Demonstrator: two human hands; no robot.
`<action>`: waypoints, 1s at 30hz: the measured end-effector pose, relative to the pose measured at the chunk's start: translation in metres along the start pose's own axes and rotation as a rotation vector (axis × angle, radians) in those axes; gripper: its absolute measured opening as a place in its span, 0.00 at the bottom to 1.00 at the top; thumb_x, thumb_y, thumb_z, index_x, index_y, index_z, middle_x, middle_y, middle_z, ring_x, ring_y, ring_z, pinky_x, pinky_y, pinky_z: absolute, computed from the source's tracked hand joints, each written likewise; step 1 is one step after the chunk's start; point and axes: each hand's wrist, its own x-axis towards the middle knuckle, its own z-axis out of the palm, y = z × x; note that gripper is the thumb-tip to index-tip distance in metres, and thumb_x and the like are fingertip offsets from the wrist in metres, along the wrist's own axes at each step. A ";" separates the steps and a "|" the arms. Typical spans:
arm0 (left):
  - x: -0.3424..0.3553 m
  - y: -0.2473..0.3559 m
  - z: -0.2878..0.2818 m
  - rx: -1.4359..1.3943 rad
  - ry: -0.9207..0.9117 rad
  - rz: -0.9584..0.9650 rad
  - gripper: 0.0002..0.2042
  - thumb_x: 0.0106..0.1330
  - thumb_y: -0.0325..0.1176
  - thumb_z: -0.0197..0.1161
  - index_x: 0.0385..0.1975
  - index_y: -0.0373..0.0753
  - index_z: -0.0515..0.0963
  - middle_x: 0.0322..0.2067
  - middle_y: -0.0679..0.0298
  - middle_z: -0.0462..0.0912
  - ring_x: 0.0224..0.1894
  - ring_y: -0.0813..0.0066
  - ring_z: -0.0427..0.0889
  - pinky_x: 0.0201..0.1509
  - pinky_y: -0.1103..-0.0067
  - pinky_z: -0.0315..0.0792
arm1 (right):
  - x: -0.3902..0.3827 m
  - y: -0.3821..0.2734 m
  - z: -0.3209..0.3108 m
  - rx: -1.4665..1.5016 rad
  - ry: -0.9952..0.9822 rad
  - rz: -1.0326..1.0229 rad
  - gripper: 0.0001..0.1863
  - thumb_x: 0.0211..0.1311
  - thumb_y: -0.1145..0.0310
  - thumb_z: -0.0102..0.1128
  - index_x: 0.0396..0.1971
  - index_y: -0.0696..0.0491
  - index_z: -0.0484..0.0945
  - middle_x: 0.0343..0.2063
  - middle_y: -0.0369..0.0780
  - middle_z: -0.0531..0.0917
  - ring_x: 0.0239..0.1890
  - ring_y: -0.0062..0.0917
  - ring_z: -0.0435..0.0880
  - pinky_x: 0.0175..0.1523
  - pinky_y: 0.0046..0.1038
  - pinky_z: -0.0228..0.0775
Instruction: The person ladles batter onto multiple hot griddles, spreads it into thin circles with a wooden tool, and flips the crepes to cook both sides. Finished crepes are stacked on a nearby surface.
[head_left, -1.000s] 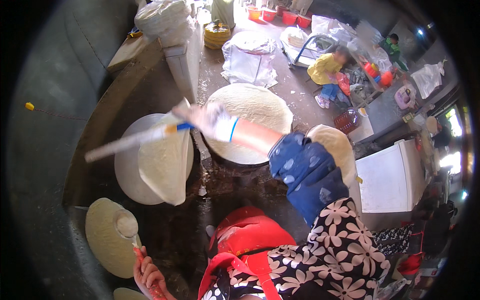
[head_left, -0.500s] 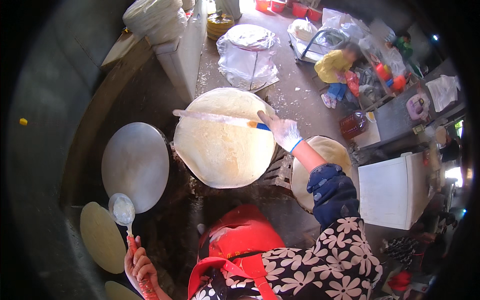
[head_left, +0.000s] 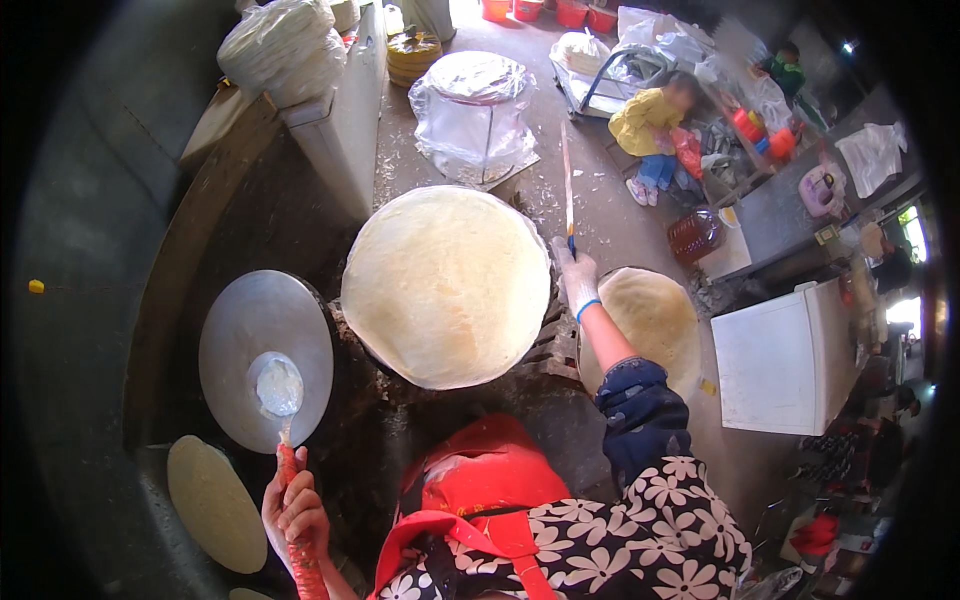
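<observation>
My left hand (head_left: 297, 505) is wrapped round the red-covered handle of a ladle (head_left: 279, 388). White batter sits in its bowl, over the lower part of a bare round griddle (head_left: 255, 325) at the left. In my right hand (head_left: 577, 278), which wears a white glove, is a long thin spatula (head_left: 569, 190) with a blue section by the grip, pointing away from me. A large pale flatbread (head_left: 445, 285) covers the middle griddle, left of that hand. Another flatbread (head_left: 655, 320) lies on the right griddle, partly hidden by my right forearm.
A pale round flatbread (head_left: 213, 505) lies at lower left. Behind the middle griddle stands a plastic-covered round stack (head_left: 478, 115). A white box (head_left: 770, 370) is at the right. Farther off, a person in yellow (head_left: 648, 120) sits near a cart and a jug of reddish liquid (head_left: 696, 236).
The spatula has swung off the middle flatbread and now points away, as my right hand moved right and nearer. The ladle has moved right and down, over the bare griddle.
</observation>
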 end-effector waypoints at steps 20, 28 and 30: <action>-0.013 0.119 0.007 0.037 0.039 -0.298 0.22 0.82 0.33 0.46 0.69 0.26 0.62 0.28 0.61 0.67 0.21 0.77 0.70 0.24 0.79 0.71 | -0.199 -0.166 -0.002 0.045 -0.009 -0.487 0.23 0.55 0.71 0.76 0.51 0.64 0.84 0.38 0.43 0.90 0.37 0.27 0.89 0.47 0.29 0.81; -0.012 0.114 -0.011 0.002 -0.002 -0.367 0.27 0.81 0.30 0.45 0.74 0.19 0.53 0.31 0.60 0.64 0.22 0.76 0.70 0.20 0.78 0.68 | -0.178 -0.192 -0.165 -0.543 0.196 -0.221 0.20 0.54 0.66 0.74 0.47 0.57 0.87 0.33 0.44 0.90 0.29 0.30 0.89 0.39 0.34 0.82; -0.011 0.106 -0.006 0.035 0.017 -0.400 0.26 0.82 0.31 0.48 0.73 0.24 0.55 0.30 0.61 0.67 0.22 0.76 0.71 0.26 0.77 0.73 | -0.184 -0.183 -0.195 -0.845 0.377 -0.317 0.20 0.57 0.65 0.70 0.51 0.53 0.86 0.35 0.48 0.90 0.33 0.36 0.90 0.43 0.40 0.82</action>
